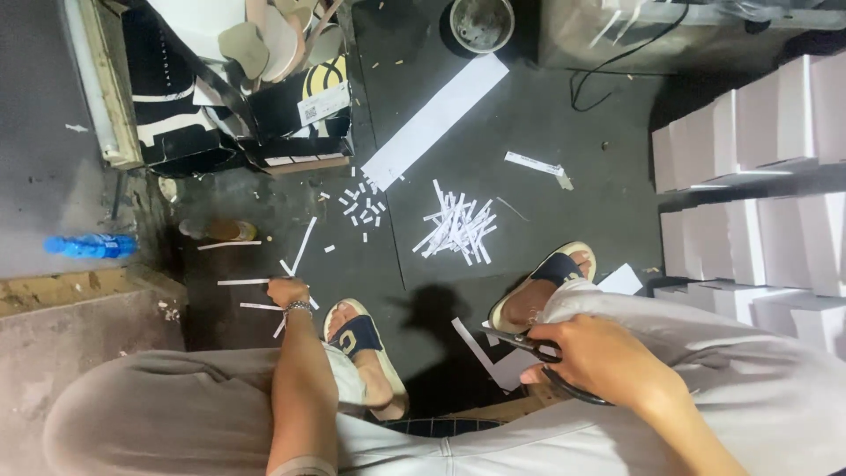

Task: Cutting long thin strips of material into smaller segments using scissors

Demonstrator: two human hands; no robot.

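The floor is dark grey concrete, scuffed and littered with paper offcuts. A person sits above it, knees in pale grey trousers, feet in navy slide sandals.

The left hand reaches down to the floor, its fingers curled closed on the end of a thin white paper strip, with more loose strips lying just beside it. The right hand rests over the right knee, its fingers clenched through the handles of black scissors, whose blades point left, above a white paper sheet lying on the floor.

Further out, a heap of cut strips lies between the feet and a long white paper band stretched diagonally. Small short snippets are scattered near the band's lower end. A round metal pot stands at the top edge, a black cable trailing beside it.

On the left sit a dark cardboard box with shoe soles piled above it and a blue plastic bottle lying on its side by a raised concrete ledge. Stacked white boxes fill the right side.
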